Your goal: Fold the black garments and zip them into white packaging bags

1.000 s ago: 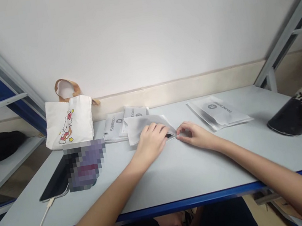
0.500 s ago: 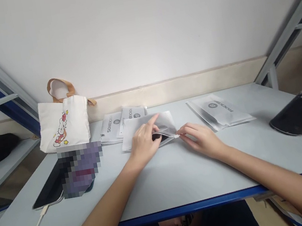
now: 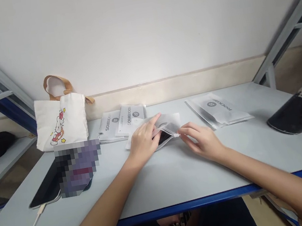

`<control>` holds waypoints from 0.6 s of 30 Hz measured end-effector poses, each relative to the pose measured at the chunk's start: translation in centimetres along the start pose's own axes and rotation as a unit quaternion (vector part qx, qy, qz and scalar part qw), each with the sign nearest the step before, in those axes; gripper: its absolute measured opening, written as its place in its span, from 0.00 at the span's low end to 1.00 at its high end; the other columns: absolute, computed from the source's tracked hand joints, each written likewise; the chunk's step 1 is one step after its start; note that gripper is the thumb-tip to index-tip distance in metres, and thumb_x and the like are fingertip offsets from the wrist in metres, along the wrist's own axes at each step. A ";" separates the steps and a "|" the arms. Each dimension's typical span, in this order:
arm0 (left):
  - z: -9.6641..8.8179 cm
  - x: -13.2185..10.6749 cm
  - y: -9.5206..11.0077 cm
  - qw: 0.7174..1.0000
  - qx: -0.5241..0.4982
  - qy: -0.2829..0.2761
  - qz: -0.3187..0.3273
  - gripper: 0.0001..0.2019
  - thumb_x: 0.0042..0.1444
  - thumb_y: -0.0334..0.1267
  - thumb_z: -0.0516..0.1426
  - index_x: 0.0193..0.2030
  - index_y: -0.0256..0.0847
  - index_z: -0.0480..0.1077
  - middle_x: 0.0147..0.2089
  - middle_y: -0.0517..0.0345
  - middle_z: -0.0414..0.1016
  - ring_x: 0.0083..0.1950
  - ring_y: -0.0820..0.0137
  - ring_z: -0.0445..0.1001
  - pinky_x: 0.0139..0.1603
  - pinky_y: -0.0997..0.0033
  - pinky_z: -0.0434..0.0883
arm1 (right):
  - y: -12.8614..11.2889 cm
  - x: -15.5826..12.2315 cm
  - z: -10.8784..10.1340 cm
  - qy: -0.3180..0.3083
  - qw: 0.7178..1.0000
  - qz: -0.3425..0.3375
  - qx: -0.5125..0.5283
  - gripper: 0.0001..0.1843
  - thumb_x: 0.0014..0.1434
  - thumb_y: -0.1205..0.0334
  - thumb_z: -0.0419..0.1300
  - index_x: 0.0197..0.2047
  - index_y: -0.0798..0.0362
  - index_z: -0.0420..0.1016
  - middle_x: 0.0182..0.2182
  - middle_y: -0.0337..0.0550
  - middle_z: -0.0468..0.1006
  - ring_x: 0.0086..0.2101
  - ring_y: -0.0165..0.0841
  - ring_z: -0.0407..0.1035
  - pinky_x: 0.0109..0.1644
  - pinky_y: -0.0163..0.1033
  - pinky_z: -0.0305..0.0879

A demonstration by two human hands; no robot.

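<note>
Head view: left hand [image 3: 144, 144] holds a frosted pouch [image 3: 169, 122] open at the mouth; right hand [image 3: 202, 141] pinches its corner; dark object [image 3: 163, 138] inside.

Both my left hand [image 3: 144, 143] and right hand [image 3: 202, 141] have room at 6 o'clock, across the grey table [image 3: 178, 174] to its blue front edge. The zip pouch [image 3: 167, 127] sits between them. At 11 o'clock, the printed packets [image 3: 120, 122] block my left hand; at 1 o'clock, the packet stack [image 3: 215, 110] limits my right. At 9 o'clock stand a pixelated blur [image 3: 79, 167], a phone [image 3: 46, 186] and a canvas tote bag [image 3: 60, 122]. At 3 o'clock, I can pass until the black object [image 3: 297, 107].
</note>
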State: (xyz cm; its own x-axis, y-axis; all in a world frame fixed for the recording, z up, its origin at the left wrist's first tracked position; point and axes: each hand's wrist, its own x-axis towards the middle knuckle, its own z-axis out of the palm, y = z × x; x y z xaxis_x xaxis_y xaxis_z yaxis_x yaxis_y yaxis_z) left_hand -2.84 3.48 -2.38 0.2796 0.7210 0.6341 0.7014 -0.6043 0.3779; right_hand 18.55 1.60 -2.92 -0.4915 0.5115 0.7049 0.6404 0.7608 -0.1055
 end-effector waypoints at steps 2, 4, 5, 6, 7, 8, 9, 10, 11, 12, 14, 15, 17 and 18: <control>0.3 -0.2 0.2 1.000 0.022 0.009 0.012 0.26 0.56 0.30 0.52 0.61 0.47 0.57 0.32 0.61 0.72 0.35 0.68 0.71 0.38 0.72 0.65 | -0.1 -0.1 0.0 0.014 1.000 -0.008 -0.015 0.09 0.61 0.69 0.52 0.43 0.50 0.67 0.34 0.43 0.74 0.29 0.31 0.70 0.32 0.35 0.64; 0.2 -0.3 0.6 0.997 0.035 0.040 0.058 0.26 0.55 0.31 0.52 0.62 0.45 0.56 0.36 0.58 0.74 0.38 0.66 0.71 0.41 0.69 0.65 | 0.0 -0.1 0.0 0.041 0.999 0.012 -0.010 0.08 0.60 0.69 0.52 0.42 0.50 0.67 0.32 0.42 0.74 0.28 0.30 0.69 0.31 0.35 0.64; 0.1 -0.4 0.9 0.994 0.034 0.061 0.088 0.27 0.55 0.31 0.53 0.62 0.44 0.56 0.41 0.56 0.75 0.42 0.65 0.71 0.45 0.68 0.65 | 0.1 -0.1 0.0 0.051 0.998 0.022 -0.007 0.08 0.60 0.70 0.52 0.41 0.50 0.67 0.31 0.41 0.73 0.28 0.30 0.69 0.30 0.35 0.64; -0.1 -0.4 1.2 0.989 0.029 0.081 0.119 0.28 0.55 0.31 0.54 0.63 0.44 0.55 0.45 0.54 0.74 0.46 0.64 0.70 0.48 0.66 0.64 | 0.2 -0.1 0.0 0.057 0.998 0.026 -0.007 0.08 0.60 0.70 0.52 0.41 0.50 0.67 0.30 0.41 0.73 0.28 0.30 0.69 0.30 0.35 0.63; -0.2 -0.5 1.5 0.984 0.021 0.094 0.149 0.28 0.54 0.32 0.55 0.63 0.44 0.56 0.49 0.53 0.73 0.49 0.64 0.69 0.52 0.64 0.63 | 0.2 -0.1 -0.1 0.056 0.998 0.022 -0.012 0.08 0.60 0.70 0.52 0.41 0.50 0.68 0.30 0.41 0.73 0.28 0.30 0.69 0.30 0.35 0.63; -0.3 -0.6 1.8 0.980 0.012 0.096 0.176 0.27 0.54 0.33 0.55 0.62 0.44 0.57 0.52 0.53 0.72 0.52 0.63 0.68 0.54 0.64 0.62 | 0.2 -0.1 -0.1 0.051 0.998 0.010 -0.020 0.09 0.59 0.70 0.52 0.41 0.50 0.68 0.30 0.41 0.74 0.28 0.31 0.69 0.30 0.35 0.63; -0.4 -0.6 2.1 0.976 0.005 0.090 0.198 0.26 0.54 0.34 0.56 0.61 0.45 0.59 0.53 0.54 0.72 0.53 0.63 0.68 0.54 0.63 0.62 | 0.1 -0.1 -0.1 0.045 0.999 -0.004 -0.029 0.09 0.59 0.70 0.52 0.41 0.50 0.69 0.31 0.41 0.74 0.28 0.31 0.69 0.30 0.35 0.63; -0.4 -0.7 2.3 0.973 0.003 0.082 0.215 0.23 0.54 0.35 0.57 0.58 0.47 0.62 0.52 0.55 0.73 0.53 0.64 0.69 0.55 0.63 0.61 | 0.0 -0.1 -0.1 0.041 0.998 -0.016 -0.036 0.09 0.59 0.70 0.52 0.41 0.50 0.69 0.31 0.42 0.75 0.28 0.31 0.69 0.30 0.35 0.63; -0.3 -0.7 2.4 0.971 0.004 0.075 0.226 0.20 0.55 0.35 0.57 0.55 0.48 0.65 0.50 0.57 0.75 0.51 0.64 0.70 0.55 0.62 0.61 | -0.1 -0.2 -0.2 0.042 0.998 -0.024 -0.043 0.09 0.58 0.70 0.52 0.41 0.50 0.70 0.31 0.42 0.75 0.27 0.30 0.69 0.29 0.35 0.63; -0.2 -0.8 2.4 0.970 0.008 0.072 0.231 0.16 0.55 0.35 0.56 0.52 0.49 0.68 0.48 0.59 0.76 0.49 0.65 0.71 0.55 0.62 0.61 | -0.2 -0.2 -0.2 0.045 0.997 -0.029 -0.050 0.10 0.58 0.70 0.52 0.41 0.50 0.70 0.30 0.42 0.75 0.27 0.30 0.69 0.29 0.35 0.63; -0.1 -0.8 2.3 0.972 0.017 0.074 0.222 0.11 0.56 0.35 0.56 0.46 0.51 0.71 0.43 0.62 0.78 0.46 0.66 0.72 0.56 0.60 0.59 | -0.4 -0.2 -0.3 0.052 0.996 -0.038 -0.068 0.11 0.58 0.70 0.53 0.42 0.50 0.70 0.30 0.41 0.75 0.27 0.30 0.68 0.28 0.35 0.62; -0.1 -0.9 2.2 0.975 0.018 0.071 0.211 0.10 0.57 0.35 0.56 0.44 0.51 0.72 0.42 0.63 0.78 0.45 0.66 0.72 0.57 0.59 0.58 | -0.4 -0.2 -0.3 0.053 0.994 -0.046 -0.079 0.11 0.58 0.71 0.53 0.42 0.50 0.70 0.30 0.41 0.75 0.26 0.30 0.68 0.28 0.35 0.61; -0.1 -1.0 2.1 0.982 0.006 0.053 0.182 0.09 0.57 0.37 0.56 0.44 0.52 0.72 0.43 0.63 0.78 0.47 0.65 0.72 0.58 0.57 0.55 | -0.5 -0.2 -0.4 0.054 0.992 -0.066 -0.098 0.11 0.58 0.71 0.53 0.42 0.50 0.71 0.29 0.41 0.75 0.26 0.30 0.68 0.27 0.35 0.61; -0.1 -1.0 2.1 0.985 -0.003 0.041 0.169 0.10 0.57 0.37 0.56 0.45 0.53 0.72 0.45 0.63 0.77 0.48 0.65 0.71 0.59 0.56 0.54 | -0.5 -0.1 -0.4 0.054 0.990 -0.075 -0.103 0.12 0.57 0.72 0.53 0.42 0.50 0.71 0.29 0.41 0.75 0.26 0.30 0.68 0.27 0.35 0.61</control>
State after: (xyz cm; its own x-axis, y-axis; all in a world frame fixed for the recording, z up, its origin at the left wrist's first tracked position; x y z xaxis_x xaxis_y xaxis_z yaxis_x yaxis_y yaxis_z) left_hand -1.71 1.43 -2.15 0.4423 0.4493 0.7762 0.5742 -0.8067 0.1398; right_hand 18.55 0.97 -2.65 -0.5310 0.3438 0.7745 0.6767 0.7221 0.1434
